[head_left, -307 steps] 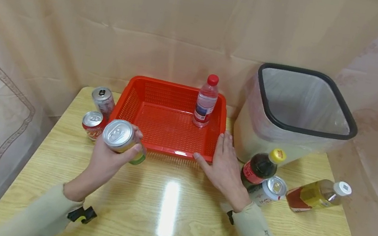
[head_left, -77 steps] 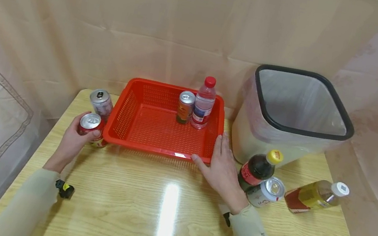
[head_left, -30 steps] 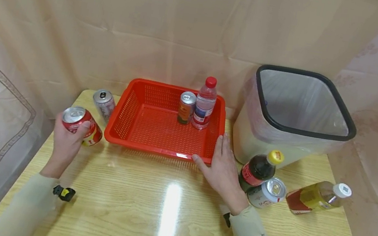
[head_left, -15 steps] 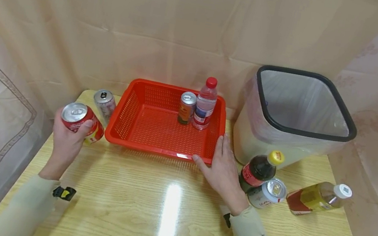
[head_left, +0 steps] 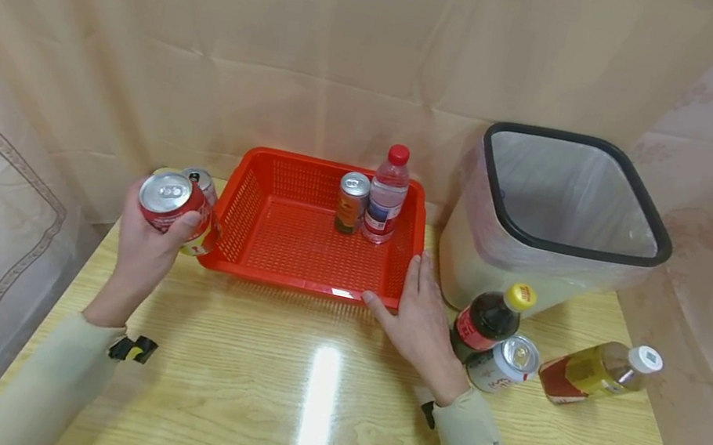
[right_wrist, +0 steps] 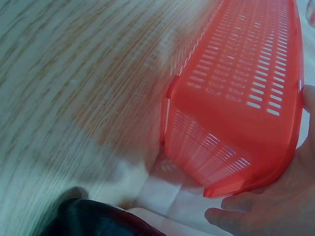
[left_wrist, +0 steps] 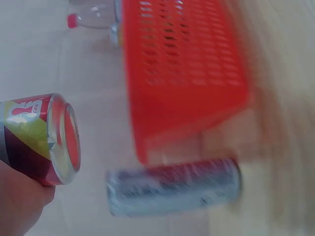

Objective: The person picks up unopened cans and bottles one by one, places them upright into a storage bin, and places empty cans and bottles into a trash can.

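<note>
Soda can (head_left: 177, 204) up just left of the red basket (head_left: 302, 245), our left hand (head_left: 144, 249) curled round it; our right hand (head_left: 420, 325) lies straight-fingered on the basket, probably so it won't scoot.

White glare on the tabletop (head_left: 226, 390)

Glossy metal can (head_left: 165, 193), smooth perforated plastic basket (head_left: 310, 283), shiny wood-grain table (head_left: 240, 393)

a lined bin (head_left: 488, 266) stands before beige cloth (head_left: 333, 27).
</note>
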Demonstrator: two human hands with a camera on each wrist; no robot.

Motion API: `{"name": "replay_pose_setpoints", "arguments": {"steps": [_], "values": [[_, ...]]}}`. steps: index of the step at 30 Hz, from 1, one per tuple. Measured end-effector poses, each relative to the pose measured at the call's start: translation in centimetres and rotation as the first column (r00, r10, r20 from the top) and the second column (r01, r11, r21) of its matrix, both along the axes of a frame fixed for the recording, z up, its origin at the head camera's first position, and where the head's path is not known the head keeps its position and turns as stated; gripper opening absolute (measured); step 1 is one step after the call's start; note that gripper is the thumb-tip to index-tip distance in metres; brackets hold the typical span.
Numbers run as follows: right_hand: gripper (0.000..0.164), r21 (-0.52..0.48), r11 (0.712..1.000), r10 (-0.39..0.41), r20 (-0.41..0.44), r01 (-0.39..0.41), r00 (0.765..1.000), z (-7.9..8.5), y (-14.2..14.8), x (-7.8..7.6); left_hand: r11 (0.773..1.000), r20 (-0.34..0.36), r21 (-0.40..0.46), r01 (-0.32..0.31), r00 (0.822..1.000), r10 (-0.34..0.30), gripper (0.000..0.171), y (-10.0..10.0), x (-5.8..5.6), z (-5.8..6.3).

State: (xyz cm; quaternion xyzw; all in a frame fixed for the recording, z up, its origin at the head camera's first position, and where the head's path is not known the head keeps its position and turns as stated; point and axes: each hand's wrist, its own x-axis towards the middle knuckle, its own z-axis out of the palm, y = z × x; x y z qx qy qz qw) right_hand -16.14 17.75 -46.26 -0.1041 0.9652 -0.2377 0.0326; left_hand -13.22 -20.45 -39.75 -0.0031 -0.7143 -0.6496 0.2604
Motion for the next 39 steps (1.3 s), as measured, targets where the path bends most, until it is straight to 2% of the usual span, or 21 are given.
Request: {"name": "replay_pose_setpoints", "arguments": {"steps": [3, 8, 13, 19, 25, 32, 39], "values": [[0.121, 0.002, 1.0, 0.002, 0.005, -0.002, 1.0, 0.0, 0.0, 0.0, 0.998, 0.0, -0.011, 0.064, 0.998, -0.064, 0.056, 0.9, -0.7, 1.0], [0.121, 0.004, 1.0, 0.007, 0.004, -0.007, 1.0, 0.0, -0.1, 0.0, 0.989, 0.034, -0.074, 0.125, 0.992, -0.123, 0.057, 2.6, -1.8, 2.3], [0.117, 0.003, 1.0, 0.005, -0.004, -0.005, 1.0, -0.1, -0.1, -0.1, 0.985, 0.058, -0.07, 0.156, 0.987, -0.152, 0.063, 4.2, -3.1, 2.6], [0.12, 0.007, 1.0, -0.001, -0.002, 0.001, 1.0, -0.1, -0.1, -0.1, 0.972, 0.085, -0.071, 0.225, 0.972, -0.219, 0.066, 5.9, -5.2, 2.7], [0.119, -0.001, 1.0, -0.008, 0.011, 0.008, 1.0, -0.1, 0.0, -0.1, 0.951, 0.188, -0.156, 0.269, 0.953, -0.239, 0.075, 6.9, -6.9, 3.3], [0.121, 0.002, 1.0, -0.014, 0.007, 0.014, 1.0, -0.2, 0.0, -0.1, 0.933, 0.195, -0.206, 0.295, 0.947, -0.256, 0.073, 8.0, -8.9, 4.2], [0.119, -0.002, 1.0, -0.012, 0.017, 0.012, 1.0, -0.1, 0.0, -0.1, 0.916, 0.245, -0.257, 0.307, 0.938, -0.246, 0.075, 8.5, -10.6, 5.1]]}}
